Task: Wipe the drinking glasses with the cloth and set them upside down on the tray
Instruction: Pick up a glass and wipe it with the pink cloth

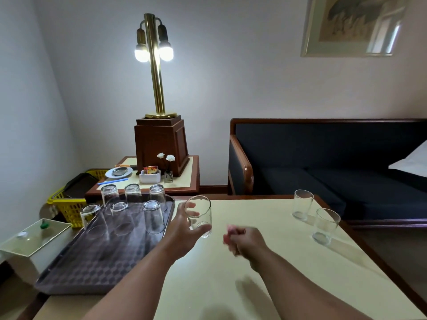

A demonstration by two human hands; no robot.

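Observation:
My left hand (182, 229) grips a clear drinking glass (200, 215), held upright just above the table (254, 285), right of the tray. My right hand (245, 241) is curled around a small pinkish cloth (230, 233) close to that glass. The dark patterned tray (92, 264) on the left carries several glasses upside down, among them one (153, 217) at the near right. Two more glasses stand upright on the table's far right, one behind (302, 204) and one nearer (325, 226).
A side table behind the tray bears a tall brass lamp (154, 65), a plate (118, 172), a sachet holder (150, 175) and a small flower vase (168, 175). A yellow basket (69, 209) and a white box (34, 241) sit left. A dark sofa (323, 162) stands beyond the table.

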